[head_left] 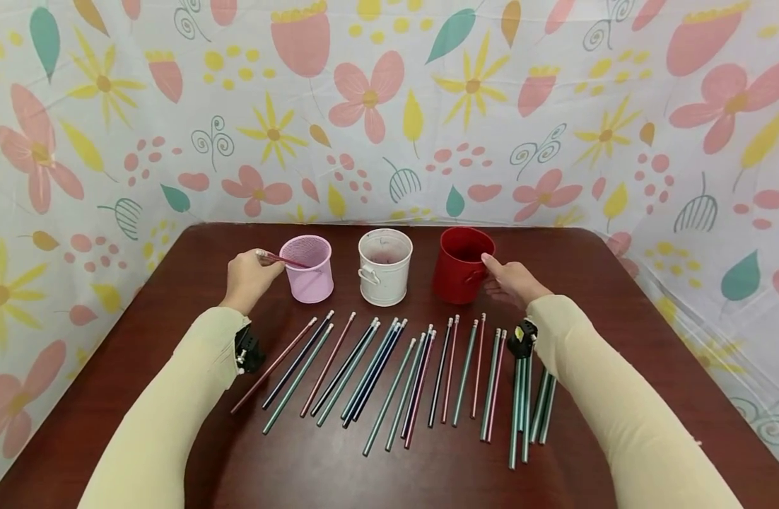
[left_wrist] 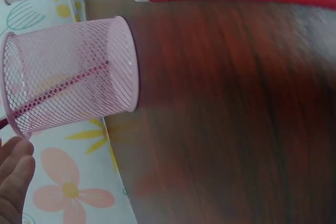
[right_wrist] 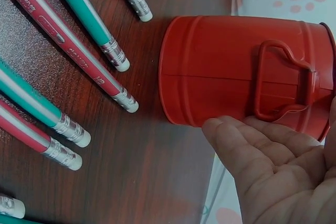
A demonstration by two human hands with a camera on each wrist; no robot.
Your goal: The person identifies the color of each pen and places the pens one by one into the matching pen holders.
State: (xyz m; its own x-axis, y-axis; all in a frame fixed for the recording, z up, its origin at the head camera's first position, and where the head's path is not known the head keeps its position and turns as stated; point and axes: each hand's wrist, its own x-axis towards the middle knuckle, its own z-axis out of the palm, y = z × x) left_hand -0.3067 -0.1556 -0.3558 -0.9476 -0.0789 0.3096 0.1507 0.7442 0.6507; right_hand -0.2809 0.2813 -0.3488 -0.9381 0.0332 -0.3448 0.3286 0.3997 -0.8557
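My left hand [head_left: 248, 280] pinches a red pencil [head_left: 292, 261] near its eraser end. The pencil slants down into the pink mesh cup [head_left: 311, 272], and its shaft [left_wrist: 63, 85] shows through the mesh in the left wrist view. At the rim of the red bucket [head_left: 456, 267], my right hand [head_left: 515, 281] rests its thumb. In the right wrist view its fingers [right_wrist: 252, 142] lie fairly straight along the bucket's side, by the wire handle [right_wrist: 262, 82]. Between cup and bucket stands a white bucket [head_left: 385, 268].
Several red, green and dark blue pencils [head_left: 377, 382] lie in a loose row on the brown table [head_left: 288, 474], eraser ends toward the containers. Some at the right [head_left: 514, 424] lie partly beneath the right forearm. A flowered cloth [head_left: 389, 106] hangs behind the table.
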